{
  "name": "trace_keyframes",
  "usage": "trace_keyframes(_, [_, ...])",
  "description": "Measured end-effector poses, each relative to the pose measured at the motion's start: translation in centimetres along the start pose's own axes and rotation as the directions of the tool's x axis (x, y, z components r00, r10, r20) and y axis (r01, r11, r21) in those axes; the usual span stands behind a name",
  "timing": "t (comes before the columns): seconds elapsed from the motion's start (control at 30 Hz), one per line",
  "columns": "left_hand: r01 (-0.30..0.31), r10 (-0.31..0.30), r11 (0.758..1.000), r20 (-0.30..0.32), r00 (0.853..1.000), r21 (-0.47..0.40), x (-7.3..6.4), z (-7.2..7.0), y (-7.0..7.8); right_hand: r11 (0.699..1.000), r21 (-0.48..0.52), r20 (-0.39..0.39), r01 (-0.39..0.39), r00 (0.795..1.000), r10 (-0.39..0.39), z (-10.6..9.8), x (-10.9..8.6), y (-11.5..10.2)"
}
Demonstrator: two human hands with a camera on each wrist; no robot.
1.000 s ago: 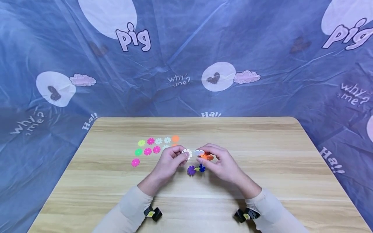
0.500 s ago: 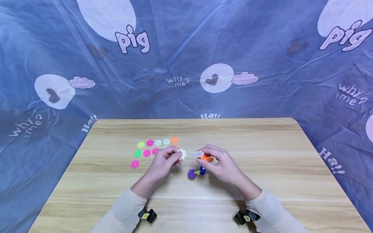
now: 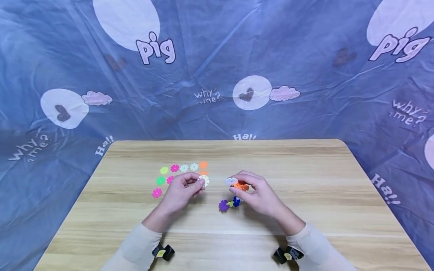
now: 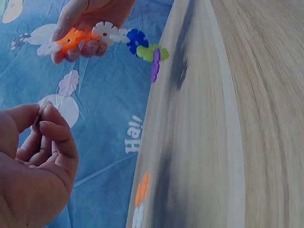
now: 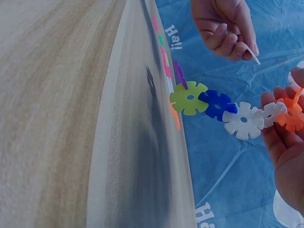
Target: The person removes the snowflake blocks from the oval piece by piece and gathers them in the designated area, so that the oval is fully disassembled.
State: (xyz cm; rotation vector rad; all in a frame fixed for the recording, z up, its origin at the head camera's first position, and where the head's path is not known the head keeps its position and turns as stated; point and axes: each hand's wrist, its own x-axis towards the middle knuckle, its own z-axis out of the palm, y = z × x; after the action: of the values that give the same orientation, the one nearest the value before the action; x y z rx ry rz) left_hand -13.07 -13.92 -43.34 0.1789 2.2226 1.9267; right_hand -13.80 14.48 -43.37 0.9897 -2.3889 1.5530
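Note:
My left hand pinches a white notched snowflake disc between thumb and index finger; the right wrist view shows that disc edge-on. Across a gap to the right, my right hand holds a chain of interlocked snowflake discs by its orange discs. A white disc sticks out past the right fingertips. Below the grip the chain hangs over the table: white discs, a blue disc, a yellow-green disc and a purple disc at the end. My fingers cover part of the orange section.
Loose discs lie in rough rows at the left of the wooden table, among them a green disc, a pink disc and an orange disc. Part of them is behind the left hand. A blue printed cloth stands beyond the table.
My left hand has moved left with its white disc, widening the gap to the chain. The right hand keeps hold of the chain and has hardly moved.

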Motion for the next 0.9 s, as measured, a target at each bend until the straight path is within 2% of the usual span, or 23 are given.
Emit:
trace_keyframes(0.07, [0.022,-0.022,1.0,-0.028,0.999,-0.001,-0.1,-0.3,-0.1,1.0,0.0,-0.002,0.003,1.0,-0.003,0.0,0.0,0.1])
trace_keyframes(0.23, [0.022,-0.02,0.999,-0.066,0.998,0.034,-0.5,-1.4,-0.3,1.0,0.009,-0.002,0.013,1.0,-0.013,0.0,-0.1,0.3])
trace_keyframes(0.53, [-0.014,0.018,0.998,-0.055,0.998,0.069,-1.0,-2.8,-0.8,1.0,0.016,-0.013,0.017,1.0,-0.017,0.0,0.0,0.3])
trace_keyframes(0.77, [0.095,-0.086,0.991,-0.094,0.992,0.097,-1.4,-3.9,-0.7,0.999,0.014,-0.015,0.03,0.999,-0.03,0.0,-0.1,0.4])
trace_keyframes(0.9, [0.123,-0.112,0.985,-0.097,0.989,0.118,-1.5,-4.5,-0.7,1.0,0.007,-0.018,0.027,0.999,-0.027,0.0,-0.1,0.3])
